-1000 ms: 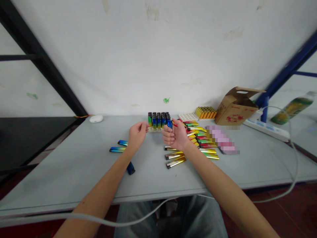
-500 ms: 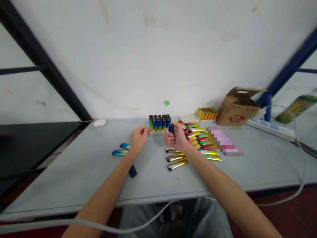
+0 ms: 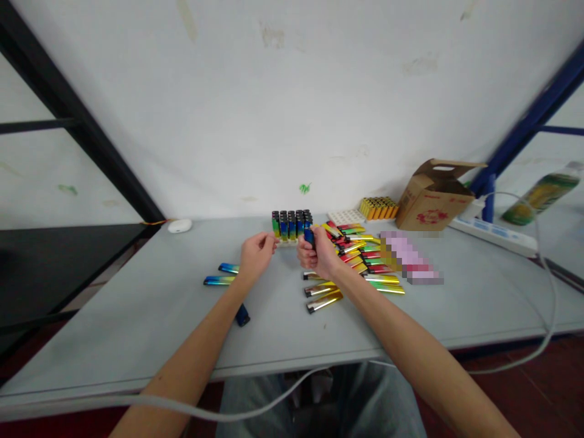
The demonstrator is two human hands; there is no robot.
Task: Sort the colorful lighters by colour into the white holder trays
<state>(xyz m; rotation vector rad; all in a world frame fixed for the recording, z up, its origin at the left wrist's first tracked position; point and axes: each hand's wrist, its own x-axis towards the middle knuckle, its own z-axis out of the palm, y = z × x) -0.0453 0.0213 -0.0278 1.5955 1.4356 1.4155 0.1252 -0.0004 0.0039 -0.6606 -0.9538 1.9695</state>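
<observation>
My right hand [image 3: 323, 254] is wrapped round a dark blue lighter [image 3: 310, 236], held upright with its top end showing above the fist. My left hand [image 3: 257, 255] is closed in a pinch by the left front of a pale holder [image 3: 288, 243]; whatever is between those fingertips is too small to make out. Rows of blue-green lighters [image 3: 292, 226] with black tops stand upright in that holder. Under and beside my left forearm lie a few blue lighters [image 3: 219, 280]. Many red, yellow, green and silver lighters [image 3: 356, 255] are heaped beside my right hand.
Against the wall are a white tray with holes [image 3: 345, 216], a block of yellow lighters [image 3: 379, 208] and an opened cardboard box [image 3: 433, 204]. Further right lie a power strip [image 3: 495, 236] and its cable. A white case [image 3: 179, 225] sits at left; a blurred pink item [image 3: 410, 255] lies right.
My right hand has moved slightly left, and the lighter in it leans a little more. My left hand keeps its pinch in nearly the same spot. The whole view has shifted slightly.
</observation>
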